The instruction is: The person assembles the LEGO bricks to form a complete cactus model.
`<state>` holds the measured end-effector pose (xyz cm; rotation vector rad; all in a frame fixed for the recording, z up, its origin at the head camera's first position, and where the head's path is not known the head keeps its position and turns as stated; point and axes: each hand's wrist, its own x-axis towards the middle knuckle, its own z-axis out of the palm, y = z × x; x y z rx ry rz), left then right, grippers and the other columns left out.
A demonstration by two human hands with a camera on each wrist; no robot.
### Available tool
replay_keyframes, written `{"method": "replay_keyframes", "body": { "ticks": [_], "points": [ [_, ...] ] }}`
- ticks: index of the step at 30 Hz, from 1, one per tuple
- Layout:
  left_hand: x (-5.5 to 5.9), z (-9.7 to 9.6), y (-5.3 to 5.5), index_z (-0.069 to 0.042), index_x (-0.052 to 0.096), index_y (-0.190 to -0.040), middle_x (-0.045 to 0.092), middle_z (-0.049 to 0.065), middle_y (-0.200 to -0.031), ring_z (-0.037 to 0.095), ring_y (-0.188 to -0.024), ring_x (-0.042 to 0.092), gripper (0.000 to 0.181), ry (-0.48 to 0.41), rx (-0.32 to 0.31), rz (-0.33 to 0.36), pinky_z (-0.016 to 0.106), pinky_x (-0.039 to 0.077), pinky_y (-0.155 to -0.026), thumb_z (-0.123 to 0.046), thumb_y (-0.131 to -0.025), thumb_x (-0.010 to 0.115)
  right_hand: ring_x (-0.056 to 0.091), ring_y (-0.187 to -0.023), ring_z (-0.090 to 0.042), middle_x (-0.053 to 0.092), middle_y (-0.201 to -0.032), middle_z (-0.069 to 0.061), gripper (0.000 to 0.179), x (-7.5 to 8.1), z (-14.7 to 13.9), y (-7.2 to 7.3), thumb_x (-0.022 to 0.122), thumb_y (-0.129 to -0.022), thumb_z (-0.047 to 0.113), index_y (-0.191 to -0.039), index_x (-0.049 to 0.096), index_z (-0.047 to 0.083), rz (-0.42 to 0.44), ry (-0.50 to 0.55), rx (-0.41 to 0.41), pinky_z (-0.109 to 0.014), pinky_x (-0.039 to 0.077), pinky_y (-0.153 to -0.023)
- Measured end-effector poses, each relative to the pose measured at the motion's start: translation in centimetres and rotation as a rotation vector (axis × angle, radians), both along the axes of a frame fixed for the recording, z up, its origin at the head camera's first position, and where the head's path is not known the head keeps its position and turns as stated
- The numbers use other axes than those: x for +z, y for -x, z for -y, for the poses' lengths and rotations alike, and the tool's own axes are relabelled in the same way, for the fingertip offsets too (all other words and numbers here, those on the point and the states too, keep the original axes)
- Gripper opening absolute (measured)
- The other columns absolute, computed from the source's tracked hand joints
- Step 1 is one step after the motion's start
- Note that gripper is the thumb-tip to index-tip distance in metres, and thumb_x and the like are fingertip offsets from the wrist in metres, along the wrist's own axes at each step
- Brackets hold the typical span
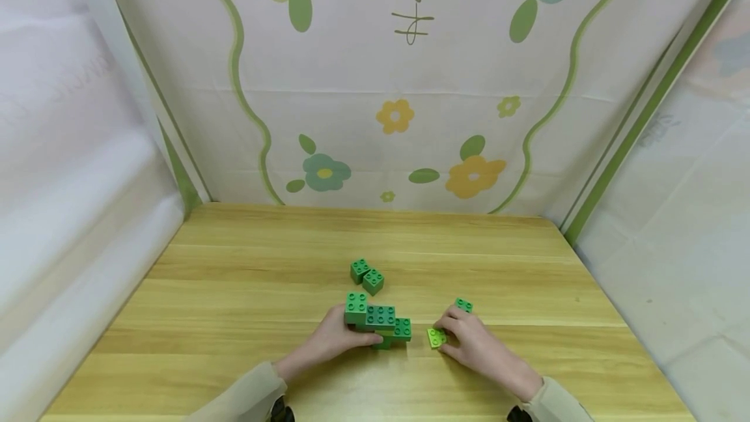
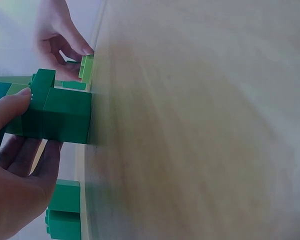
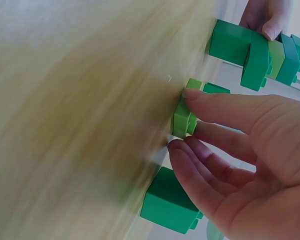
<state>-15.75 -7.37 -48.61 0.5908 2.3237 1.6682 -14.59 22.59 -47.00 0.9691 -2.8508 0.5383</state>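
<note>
My left hand [image 1: 340, 334] grips a stepped stack of green toy bricks [image 1: 381, 316], its thumb across the near side and fingers behind. In the left wrist view the stack [image 2: 65, 115] shows dark green bricks with a light green layer under the thumb; its lowest brick is at the tabletop. To the right, my right hand [image 1: 471, 340] pinches a thin lime-green brick [image 1: 436, 338] between thumb and fingers. The right wrist view shows this lime brick [image 3: 181, 117] low at the table surface, studs toward the palm.
Two green bricks [image 1: 373, 281] stand close together behind the stack. Another green brick [image 1: 464, 305] stands just beyond my right hand. Wooden tabletop [image 1: 263, 266] surrounds them, with a white flowered cloth [image 1: 363, 142] rising at its back edge and cloth walls at both sides.
</note>
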Motion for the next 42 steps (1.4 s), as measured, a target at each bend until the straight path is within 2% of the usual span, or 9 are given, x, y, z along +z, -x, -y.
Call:
{"method": "replay_keyframes", "body": {
  "ticks": [6, 14, 22, 30, 42],
  "points": [
    [0.0, 0.0, 0.0, -0.015, 0.068, -0.121, 0.074, 0.004, -0.119, 0.017, -0.111, 0.069, 0.046, -0.003, -0.003, 0.010, 0.020, 0.051, -0.097, -0.024, -0.079, 0.084, 0.064, -0.088, -0.012, 0.066, -0.098, -0.001, 0.029, -0.1, 0.2, -0.1, 0.084, -0.076, 0.013, -0.100, 0.071, 0.005, 0.003, -0.018, -0.018, -0.024, 0.059, -0.077],
    [-0.1, -0.1, 0.2, -0.015, 0.069, -0.121, 0.074, 0.003, -0.119, 0.016, -0.111, 0.069, 0.045, -0.008, -0.013, -0.001, 0.019, 0.051, -0.097, -0.024, -0.079, 0.084, 0.064, -0.089, -0.010, 0.068, -0.098, -0.001, 0.028, 0.7, 0.3, -0.2, 0.083, -0.077, 0.013, -0.100, 0.068, 0.006, -0.015, 0.020, -0.017, -0.024, 0.059, -0.077],
    [-0.2, 0.0, 0.2, -0.014, 0.069, -0.120, 0.074, 0.004, -0.118, 0.015, -0.109, 0.069, 0.045, -0.020, -0.014, -0.001, 0.019, 0.051, -0.097, -0.022, -0.079, 0.084, 0.064, -0.085, -0.011, 0.068, -0.098, -0.002, 0.029, 2.0, 0.8, -0.1, 0.081, -0.078, 0.011, -0.104, 0.068, 0.005, -0.050, 0.092, 0.028, -0.022, 0.059, -0.073],
    [-0.2, 0.0, 0.2, -0.015, 0.069, -0.121, 0.074, 0.003, -0.119, 0.014, -0.110, 0.069, 0.045, -0.020, -0.007, -0.005, 0.019, 0.051, -0.097, -0.022, -0.079, 0.084, 0.068, -0.089, -0.012, 0.070, -0.102, -0.004, 0.031, 3.4, 1.5, 0.3, 0.080, -0.079, 0.010, -0.107, 0.068, 0.004, -0.130, 0.114, 0.083, -0.021, 0.060, -0.078],
    [0.0, -0.1, 0.0, -0.014, 0.069, -0.121, 0.074, 0.003, -0.118, 0.014, -0.110, 0.068, 0.045, -0.010, 0.000, 0.005, 0.019, 0.050, -0.096, -0.023, -0.079, 0.084, 0.066, -0.090, -0.011, 0.068, -0.103, -0.001, 0.030, 4.4, 2.7, 0.1, 0.080, -0.081, 0.012, -0.108, 0.068, 0.006, -0.130, 0.100, 0.130, -0.020, 0.059, -0.078]
  ]
}}
